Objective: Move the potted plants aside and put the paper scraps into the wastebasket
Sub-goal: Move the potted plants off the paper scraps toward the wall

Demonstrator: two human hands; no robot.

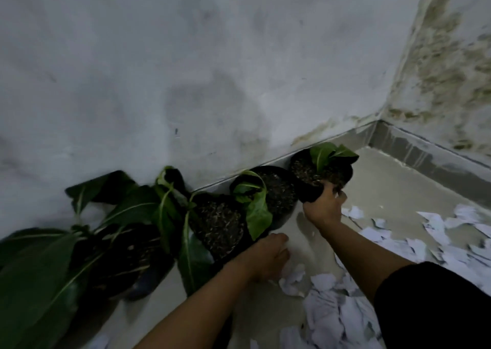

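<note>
Paper scraps (332, 314) litter the floor, none binned. Right hand (322, 210) fingers grip the 4th pot (318, 176) by the wall; left hand (265, 258) fingers relaxed, holding nothing.

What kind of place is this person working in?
Probably a bare corner of a room or covered balcony: stained white walls meet a tiled floor, black potted plants line the skirting, and paper scraps litter the ground.

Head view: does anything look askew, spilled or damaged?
Torn paper scraps litter the floor at lower right. The wall by the corner is stained. The right hand holds the end pot tilted.
</note>
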